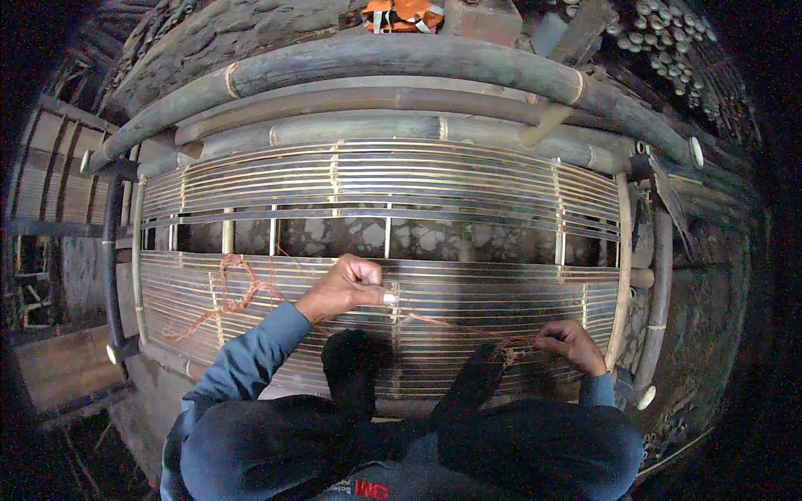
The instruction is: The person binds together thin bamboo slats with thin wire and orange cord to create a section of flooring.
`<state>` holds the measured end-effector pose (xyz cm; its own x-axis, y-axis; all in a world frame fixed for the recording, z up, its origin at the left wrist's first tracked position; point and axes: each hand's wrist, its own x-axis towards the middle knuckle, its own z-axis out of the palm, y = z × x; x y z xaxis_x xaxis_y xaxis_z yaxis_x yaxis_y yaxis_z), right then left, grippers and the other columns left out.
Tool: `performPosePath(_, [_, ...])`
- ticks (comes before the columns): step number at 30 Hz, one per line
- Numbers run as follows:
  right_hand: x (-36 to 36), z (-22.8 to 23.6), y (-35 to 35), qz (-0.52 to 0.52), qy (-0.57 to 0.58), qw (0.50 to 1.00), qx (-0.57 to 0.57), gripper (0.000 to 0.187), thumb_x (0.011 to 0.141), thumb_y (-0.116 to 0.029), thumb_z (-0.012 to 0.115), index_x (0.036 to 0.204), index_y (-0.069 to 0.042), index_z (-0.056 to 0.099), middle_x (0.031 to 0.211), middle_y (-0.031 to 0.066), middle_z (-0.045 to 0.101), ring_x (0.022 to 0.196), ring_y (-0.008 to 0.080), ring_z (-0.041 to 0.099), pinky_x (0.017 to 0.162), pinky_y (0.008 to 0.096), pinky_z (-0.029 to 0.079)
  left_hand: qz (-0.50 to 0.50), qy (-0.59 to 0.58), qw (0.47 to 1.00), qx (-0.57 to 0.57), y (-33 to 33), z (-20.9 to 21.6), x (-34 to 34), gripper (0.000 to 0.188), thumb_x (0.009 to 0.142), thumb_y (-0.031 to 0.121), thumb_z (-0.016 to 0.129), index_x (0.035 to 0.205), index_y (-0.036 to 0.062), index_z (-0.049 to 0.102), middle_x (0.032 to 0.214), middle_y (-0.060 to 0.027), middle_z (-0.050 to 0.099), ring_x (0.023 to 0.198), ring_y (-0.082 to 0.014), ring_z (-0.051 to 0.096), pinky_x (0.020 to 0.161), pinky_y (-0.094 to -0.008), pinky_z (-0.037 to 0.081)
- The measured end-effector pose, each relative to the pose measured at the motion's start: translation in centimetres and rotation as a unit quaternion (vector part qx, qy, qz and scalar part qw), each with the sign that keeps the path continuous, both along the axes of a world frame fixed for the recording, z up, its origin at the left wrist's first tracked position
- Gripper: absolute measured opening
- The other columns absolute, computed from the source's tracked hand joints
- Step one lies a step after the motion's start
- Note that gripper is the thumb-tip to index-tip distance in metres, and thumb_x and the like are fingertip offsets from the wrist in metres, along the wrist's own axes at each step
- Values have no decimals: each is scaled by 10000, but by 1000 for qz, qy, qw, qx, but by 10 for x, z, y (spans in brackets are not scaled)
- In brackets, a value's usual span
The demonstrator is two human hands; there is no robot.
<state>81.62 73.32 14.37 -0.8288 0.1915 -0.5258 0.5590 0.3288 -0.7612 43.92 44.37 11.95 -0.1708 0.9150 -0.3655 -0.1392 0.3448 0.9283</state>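
Seriously nice texture on this bamboo frame (624,267) from where I'm standing: thin pale slats (468,292) run lengthwise in two bands, with a long gap between them showing rough, patchy stony ground (426,238). Fat round bamboo poles (376,63) lie across the far side, greyish green and smooth, with pale rings at the joints.

The orange twine (443,323) is thin and kinky. One stretch slants over the slats between the two hands, bunching into a frizzy tangle just beside the right hand (571,344), whose thumb and fingers are pinched together on it. The left hand (344,288) is bent over the near band, thumb and finger drawn together near the strand's other end; can't tell if they've actually got hold of it. Off past the left wrist, a loose loop of twine (266,286) lies on the slats, trailing a wispy tail.
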Motion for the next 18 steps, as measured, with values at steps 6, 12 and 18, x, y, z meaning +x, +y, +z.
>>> performPosePath(6, [18, 10, 7, -130, -4, 991, -31, 208, 926, -204, 688, 866, -5, 689, 750, 38, 619, 750, 128, 582, 688, 303, 463, 204, 143, 968, 9, -5, 41, -55, 333, 809, 30, 772, 583, 74, 532, 605, 53, 522, 590, -38, 448, 561, -248, 398])
performPosePath(12, [23, -6, -12, -195, 30, 970, -140, 133, 946, -102, 625, 840, -22, 631, 766, -16, 579, 759, 93, 542, 678, 252, 426, 300, 299, 906, 20, -27, 106, -134, 352, 842, 102, 767, 599, 107, 513, 603, 67, 489, 573, -27, 395, 546, -219, 329])
performPosePath(18, [20, 26, 9, -195, -48, 971, -130, 113, 941, -136, 675, 920, -25, 689, 719, -11, 589, 634, 80, 561, 569, 244, 467, 347, 481, 804, 39, -82, 120, -215, 322, 868, 130, 759, 643, 70, 537, 639, 70, 489, 634, -27, 409, 580, -227, 341])
